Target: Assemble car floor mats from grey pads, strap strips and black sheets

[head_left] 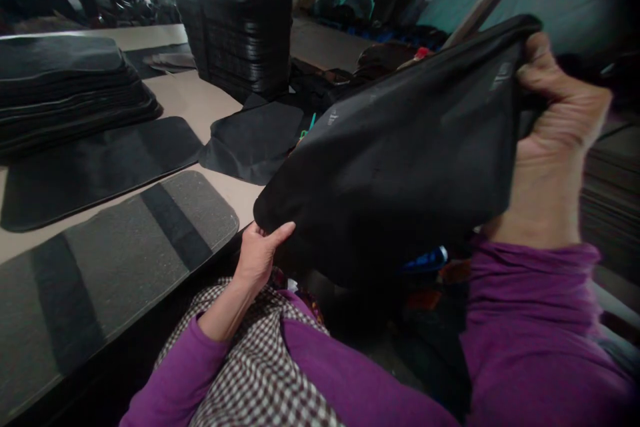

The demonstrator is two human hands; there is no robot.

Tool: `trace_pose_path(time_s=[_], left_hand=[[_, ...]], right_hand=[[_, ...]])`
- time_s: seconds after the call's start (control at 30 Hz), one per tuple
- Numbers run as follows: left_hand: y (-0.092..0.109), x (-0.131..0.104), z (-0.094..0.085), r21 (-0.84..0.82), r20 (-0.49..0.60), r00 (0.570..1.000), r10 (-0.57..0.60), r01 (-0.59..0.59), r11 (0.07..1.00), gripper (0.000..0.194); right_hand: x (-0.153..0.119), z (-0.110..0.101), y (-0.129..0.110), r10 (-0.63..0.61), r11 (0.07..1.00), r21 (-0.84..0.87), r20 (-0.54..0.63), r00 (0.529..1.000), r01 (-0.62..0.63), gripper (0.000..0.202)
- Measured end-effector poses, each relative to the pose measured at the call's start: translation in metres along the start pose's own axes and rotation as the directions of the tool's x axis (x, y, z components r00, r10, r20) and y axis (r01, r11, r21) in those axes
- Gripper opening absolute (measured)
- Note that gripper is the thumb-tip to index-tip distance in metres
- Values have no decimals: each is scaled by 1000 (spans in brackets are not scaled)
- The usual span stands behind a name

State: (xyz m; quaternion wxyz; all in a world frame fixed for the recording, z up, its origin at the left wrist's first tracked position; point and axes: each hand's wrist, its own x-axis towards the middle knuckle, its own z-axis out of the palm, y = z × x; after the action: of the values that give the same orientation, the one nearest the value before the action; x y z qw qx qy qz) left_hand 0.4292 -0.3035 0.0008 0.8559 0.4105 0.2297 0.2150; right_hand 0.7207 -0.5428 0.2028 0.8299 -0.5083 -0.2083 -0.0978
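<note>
We see two hands lifting a black sheet [400, 160] of flexible material in front of the person, above their lap and just off the tabletop [210, 103] edge. The left hand [257, 257] pinches its lower left corner, thumb on the near side. The right hand [553, 140], raised higher, grips the upper right edge, fingers curled over it. Both arms wear purple sleeves [530, 327]. On the tabletop to the left lie a grey mat with dark stripes [115, 260], a black mat [95, 170] beyond it, and a pile of dark mats [70, 93].
</note>
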Motion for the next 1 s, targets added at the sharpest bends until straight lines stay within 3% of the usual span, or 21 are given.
trace_pose_path(time_s=[0.1, 0.3, 0.5, 0.8, 1.0], left_hand=[[1, 0, 1, -7, 6, 1000, 5, -5, 1000, 59], [1, 0, -1, -36, 42, 999, -23, 24, 999, 60], [-6, 5, -7, -10, 40, 998, -53, 54, 999, 60], [-2, 2, -9, -2, 59, 996, -62, 63, 998, 53], [-2, 1, -7, -9, 98, 989, -109, 111, 994, 49]], right_hand=[[0, -3, 3, -15, 1000, -16, 23, 1000, 15, 46], [-7, 2, 4, -7, 999, -51, -42, 999, 5, 38], [-14, 10, 2, -18, 990, -137, 16, 1000, 20, 39], [12, -6, 19, -160, 901, -408, 13, 987, 151, 52], [20, -6, 26, -129, 837, -530, 52, 990, 137, 53]])
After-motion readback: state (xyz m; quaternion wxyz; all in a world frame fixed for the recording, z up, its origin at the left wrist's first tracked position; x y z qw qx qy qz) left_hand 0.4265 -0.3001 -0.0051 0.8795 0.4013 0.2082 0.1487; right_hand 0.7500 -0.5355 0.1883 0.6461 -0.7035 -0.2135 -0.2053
